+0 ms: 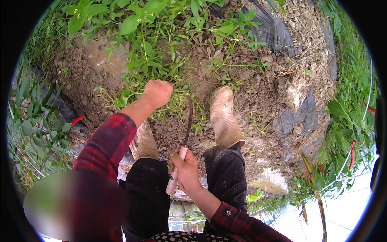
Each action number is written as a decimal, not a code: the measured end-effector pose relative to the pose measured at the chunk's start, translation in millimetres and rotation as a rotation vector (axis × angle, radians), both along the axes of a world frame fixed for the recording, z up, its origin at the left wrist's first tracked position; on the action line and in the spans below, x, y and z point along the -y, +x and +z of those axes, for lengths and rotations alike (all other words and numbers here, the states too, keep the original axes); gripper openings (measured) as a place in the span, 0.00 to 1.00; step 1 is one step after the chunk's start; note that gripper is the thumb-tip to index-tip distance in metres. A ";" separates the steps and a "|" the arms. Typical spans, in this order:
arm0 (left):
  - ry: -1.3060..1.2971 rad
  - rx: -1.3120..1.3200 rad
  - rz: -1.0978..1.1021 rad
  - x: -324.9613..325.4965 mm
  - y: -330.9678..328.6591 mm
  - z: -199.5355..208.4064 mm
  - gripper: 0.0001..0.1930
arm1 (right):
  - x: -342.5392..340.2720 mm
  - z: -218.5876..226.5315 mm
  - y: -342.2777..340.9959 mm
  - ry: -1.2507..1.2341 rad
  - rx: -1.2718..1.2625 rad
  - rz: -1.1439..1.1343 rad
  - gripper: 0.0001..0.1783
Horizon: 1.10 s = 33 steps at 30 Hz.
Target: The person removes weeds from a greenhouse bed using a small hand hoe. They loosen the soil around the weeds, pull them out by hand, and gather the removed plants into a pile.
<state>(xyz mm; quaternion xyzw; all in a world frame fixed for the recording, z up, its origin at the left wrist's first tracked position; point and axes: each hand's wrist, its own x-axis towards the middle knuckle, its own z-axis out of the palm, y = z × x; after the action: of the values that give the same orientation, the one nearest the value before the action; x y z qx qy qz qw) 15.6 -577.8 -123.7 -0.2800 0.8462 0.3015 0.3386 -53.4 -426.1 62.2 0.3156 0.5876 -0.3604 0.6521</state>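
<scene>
1. Head view, and here's the sickle (188,131), between the boots, its dark curved blade pointing away from the wearer; it looks light and stiff, its edge probably sharp.
2. The right hand (188,169) wraps the pale handle (172,184), fingers closed round it; that's the place to hold, though mud could make it slippery.
3. Over to the left hand (158,93): a tight fist against the weeds (147,52). Whether stems are caught inside, one cannot tell.
4. Those weeds look soft and bendy, likely to tear up high; low by the roots seems the firmer hold.
5. Now the count: two hands, one sickle, two muddy boots, the left boot (146,143) and the right boot (225,117). Red peppers (352,155): at least four, perhaps more in the blurry rim.
</scene>
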 end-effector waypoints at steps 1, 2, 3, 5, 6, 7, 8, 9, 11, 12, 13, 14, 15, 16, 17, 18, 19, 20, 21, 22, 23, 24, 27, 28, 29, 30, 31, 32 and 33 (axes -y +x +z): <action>-0.009 0.001 -0.004 -0.8 1.8 -0.3 0.07 | -0.3 -0.7 -1.1 -0.013 -0.002 0.009 0.01; -0.017 0.003 -0.008 -1.8 3.8 -0.7 0.07 | -0.6 -2.8 -4.0 -0.033 -0.030 0.131 0.01; -0.025 0.005 -0.011 -3.1 6.0 -1.3 0.07 | -1.0 -6.5 -9.0 -0.054 -0.056 0.253 0.01; -0.062 -0.020 -0.001 -4.4 8.6 -0.6 0.07 | -6.9 -22.2 -18.5 -0.154 -0.225 0.488 0.02; -0.082 -0.030 0.006 -5.3 11.2 1.4 0.07 | -10.7 -33.2 -24.9 -0.201 -0.353 0.598 0.02; -0.103 -0.002 -0.038 -7.1 12.4 1.0 0.16 | -10.8 -46.6 -34.9 -0.247 -0.487 0.711 0.02; -0.161 -0.072 -0.053 -8.1 9.8 4.8 0.19 | -7.2 -60.6 -48.9 -0.185 -0.435 0.663 0.05; -0.221 -0.139 -0.067 -7.1 5.2 12.7 0.22 | -7.1 -76.1 -61.7 -0.216 -0.530 0.720 0.07; -0.272 -0.197 -0.100 -7.6 -3.5 10.8 0.33 | -8.6 -102.3 -84.1 -0.253 -0.550 0.822 0.10; -0.244 -0.145 -0.086 -3.7 -6.8 4.8 0.34 | -13.1 -106.2 -87.9 -0.242 -0.496 0.808 0.10; -0.218 -0.087 -0.068 2.5 -11.2 -0.4 0.35 | -14.9 -109.5 -92.1 -0.234 -0.437 0.795 0.11; -0.190 -0.031 -0.051 7.1 -14.7 -3.2 0.36 | -17.6 -110.1 -95.0 -0.213 -0.397 0.765 0.12; -0.173 -0.007 -0.070 10.6 -16.2 -3.4 0.35 | -19.4 -110.6 -95.5 -0.191 -0.358 0.735 0.13; -0.168 0.020 -0.083 7.8 -14.1 -6.6 0.33 | -17.5 -106.9 -94.9 -0.163 -0.325 0.721 0.13; -0.167 0.047 -0.095 7.3 -10.5 -9.2 0.32 | -9.2 -100.5 -94.2 -0.138 -0.293 0.707 0.13; -0.167 0.074 -0.107 6.3 -7.2 -11.2 0.30 | -4.6 -96.2 -92.6 -0.114 -0.262 0.692 0.14; -0.163 0.076 -0.075 6.4 -6.8 -12.6 0.20 | -2.9 -94.2 -89.8 -0.182 -0.280 0.689 0.14; -0.144 0.062 -0.074 3.8 -1.9 -15.5 0.16 | -1.9 -92.2 -85.6 -0.250 -0.296 0.686 0.15; -0.125 0.049 -0.073 -0.5 6.1 -19.5 0.13 | -1.3 -91.3 -81.3 -0.319 -0.311 0.682 0.15; -0.102 0.030 -0.076 -3.2 9.2 -20.3 0.10 | -1.4 -93.6 -78.9 -0.306 -0.307 0.697 0.16; -0.100 -0.023 -0.016 -7.0 12.6 -20.3 0.08 | 0.5 -99.3 -77.1 -0.294 -0.302 0.713 0.17; -0.108 -0.038 0.000 -10.5 14.5 -21.2 0.08 | 3.5 -106.6 -76.7 -0.281 -0.295 0.729 0.18; -0.136 -0.087 0.030 -6.5 11.5 -14.1 0.07 | -19.8 -158.0 -80.3 -0.255 -0.668 0.900 0.17; -0.132 -0.093 0.029 -6.0 11.5 -13.4 0.07 | -24.8 -167.2 -75.6 -0.300 -0.865 0.947 0.16; -0.128 -0.100 0.028 -5.2 11.5 -12.6 0.07 | -31.7 -173.7 -70.8 -0.270 -0.896 0.915 0.16; -0.139 -0.117 0.024 -1.8 10.9 -13.2 0.07 | -36.7 -182.6 -66.0 -0.238 -0.863 0.904 0.16; -0.144 -0.128 0.021 0.7 12.1 -14.0 0.07 | -36.8 -187.7 -58.4 -0.203 -0.823 0.896 0.17; -0.148 -0.140 0.018 1.6 12.9 -14.1 0.07 | -38.0 -190.7 -49.5 -0.168 -0.784 0.887 0.18; -0.147 -0.145 0.011 -0.2 13.0 -13.1 0.07 | -42.2 -188.9 -36.1 -0.104 -0.820 0.898 0.15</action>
<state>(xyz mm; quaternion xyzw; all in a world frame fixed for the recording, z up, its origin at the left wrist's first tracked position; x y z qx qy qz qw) 28.7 -577.6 -136.8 -0.2865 0.8867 0.2598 0.2534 -89.5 -383.9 -126.6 -0.1597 0.8481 -0.1708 0.4754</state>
